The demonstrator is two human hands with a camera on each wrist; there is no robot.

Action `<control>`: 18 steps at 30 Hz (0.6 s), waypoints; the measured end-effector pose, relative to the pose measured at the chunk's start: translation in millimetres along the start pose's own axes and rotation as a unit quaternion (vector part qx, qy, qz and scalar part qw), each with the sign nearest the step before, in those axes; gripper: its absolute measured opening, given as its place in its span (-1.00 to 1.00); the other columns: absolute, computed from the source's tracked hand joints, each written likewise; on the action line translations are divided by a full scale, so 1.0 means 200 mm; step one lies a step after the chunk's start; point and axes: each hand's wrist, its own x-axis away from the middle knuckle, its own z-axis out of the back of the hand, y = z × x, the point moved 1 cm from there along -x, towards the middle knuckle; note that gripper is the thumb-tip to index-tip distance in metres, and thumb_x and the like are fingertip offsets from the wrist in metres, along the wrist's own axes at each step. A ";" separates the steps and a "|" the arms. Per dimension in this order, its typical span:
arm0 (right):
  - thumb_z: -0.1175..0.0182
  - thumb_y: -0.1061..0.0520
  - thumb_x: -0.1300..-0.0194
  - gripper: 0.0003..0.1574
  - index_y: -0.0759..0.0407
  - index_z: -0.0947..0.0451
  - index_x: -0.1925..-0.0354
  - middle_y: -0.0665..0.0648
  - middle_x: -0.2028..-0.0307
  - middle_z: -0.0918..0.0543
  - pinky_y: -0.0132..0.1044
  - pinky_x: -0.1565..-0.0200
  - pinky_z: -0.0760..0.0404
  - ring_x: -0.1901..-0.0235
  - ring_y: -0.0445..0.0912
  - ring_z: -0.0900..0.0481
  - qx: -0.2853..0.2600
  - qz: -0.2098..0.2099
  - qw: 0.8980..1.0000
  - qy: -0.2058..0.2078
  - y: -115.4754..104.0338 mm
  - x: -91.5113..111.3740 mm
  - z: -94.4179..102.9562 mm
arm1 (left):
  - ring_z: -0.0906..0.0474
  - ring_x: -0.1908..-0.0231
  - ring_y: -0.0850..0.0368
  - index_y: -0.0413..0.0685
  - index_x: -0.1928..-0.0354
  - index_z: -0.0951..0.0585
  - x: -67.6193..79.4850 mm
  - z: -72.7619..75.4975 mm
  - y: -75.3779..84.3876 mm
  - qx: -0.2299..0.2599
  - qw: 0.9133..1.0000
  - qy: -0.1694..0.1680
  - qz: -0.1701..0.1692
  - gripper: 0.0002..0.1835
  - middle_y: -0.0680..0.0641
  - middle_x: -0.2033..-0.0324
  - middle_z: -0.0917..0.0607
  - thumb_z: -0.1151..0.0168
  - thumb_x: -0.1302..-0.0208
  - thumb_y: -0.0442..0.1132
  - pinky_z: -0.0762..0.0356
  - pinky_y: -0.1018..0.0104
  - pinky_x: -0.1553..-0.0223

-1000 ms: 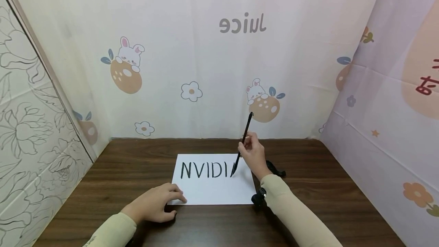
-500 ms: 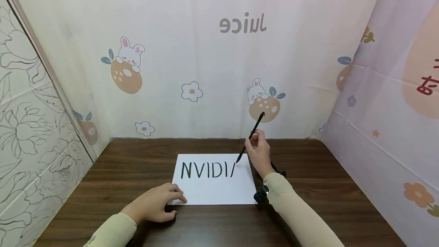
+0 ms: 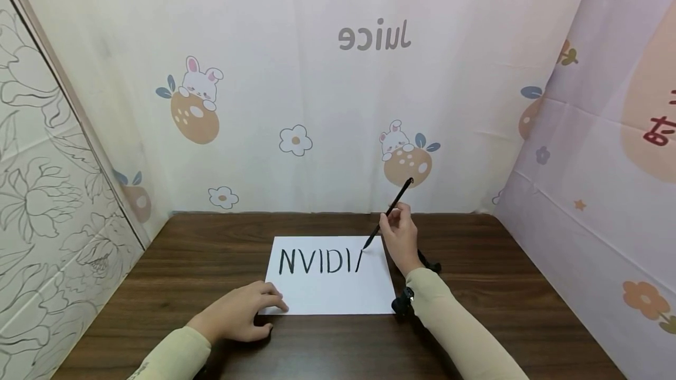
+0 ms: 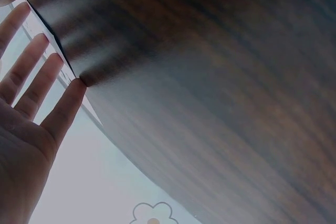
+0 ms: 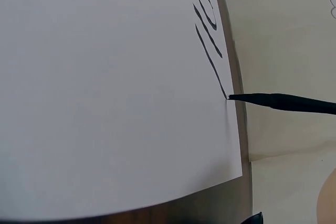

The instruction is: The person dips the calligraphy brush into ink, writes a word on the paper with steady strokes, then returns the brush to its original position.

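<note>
A white sheet of paper (image 3: pixel 333 298) lies on the dark wooden table, bearing the black letters NVIDI and a slanted stroke (image 3: pixel 360 262). Between thumb and fingers, my right hand (image 3: pixel 399 242) pinches a black writing brush (image 3: pixel 403 189), its handle leaning up to the right. In the right wrist view the tip of the brush (image 5: pixel 278 101) is right at the upper end of the slanted stroke. My left hand (image 3: pixel 240 312) rests at the sheet's lower left corner, fingertips on the paper. Its fingers (image 4: pixel 34 90) are extended and spread in the left wrist view.
A black object (image 3: pixel 430 263) lies on the table (image 3: pixel 502 286) to the right of the sheet, partly hidden behind the right hand. A black wrist camera (image 3: pixel 403 304) sits at the right sleeve. Printed curtains (image 3: pixel 317 75) stand behind the table and at its sides.
The brush tip has gone from the slanted stroke's lower end to its top. My right hand has shifted slightly right, and the brush leans further right. The left hand has stayed put.
</note>
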 end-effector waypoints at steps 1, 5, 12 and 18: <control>-0.15 0.23 -0.42 -0.70 0.23 -0.34 -0.06 0.11 0.29 -0.50 -0.39 0.28 -0.57 0.28 -0.08 -0.53 0.001 0.001 1.000 0.000 0.00 0.00 0.00 | -0.53 0.09 0.24 0.24 0.00 -0.68 0.00 0.00 0.00 0.000 1.000 -0.001 0.001 -0.63 0.15 0.03 -0.58 -0.37 -0.09 -0.18 -0.55 0.28 0.12; -0.17 0.23 -0.41 -0.69 0.24 -0.35 -0.06 0.11 0.30 -0.51 -0.37 0.26 -0.56 0.28 -0.08 -0.52 0.009 -0.001 1.000 -0.002 0.00 0.00 0.00 | -0.52 0.09 0.24 0.24 0.00 -0.68 0.00 0.00 0.00 0.000 1.000 -0.002 0.001 -0.63 0.16 0.03 -0.58 -0.37 -0.10 -0.17 -0.55 0.28 0.12; -0.18 0.24 -0.39 -0.71 0.15 -0.35 -0.03 0.09 0.29 -0.53 -0.40 0.31 -0.53 0.27 -0.08 -0.52 0.016 -0.002 1.000 -0.009 0.00 0.01 0.00 | -0.52 0.08 0.24 0.24 0.00 -0.69 0.00 0.00 0.00 -0.001 1.000 -0.002 0.003 -0.63 0.16 0.03 -0.58 -0.37 -0.09 -0.17 -0.55 0.27 0.12; -0.19 0.26 -0.38 -0.68 0.18 -0.35 -0.04 0.10 0.29 -0.53 -0.42 0.33 -0.51 0.27 -0.08 -0.52 0.018 -0.004 1.000 -0.015 0.00 0.01 0.01 | -0.53 0.08 0.24 0.24 0.00 -0.68 0.00 0.00 0.00 -0.004 1.000 -0.001 0.000 -0.63 0.16 0.03 -0.58 -0.37 -0.09 -0.16 -0.55 0.28 0.12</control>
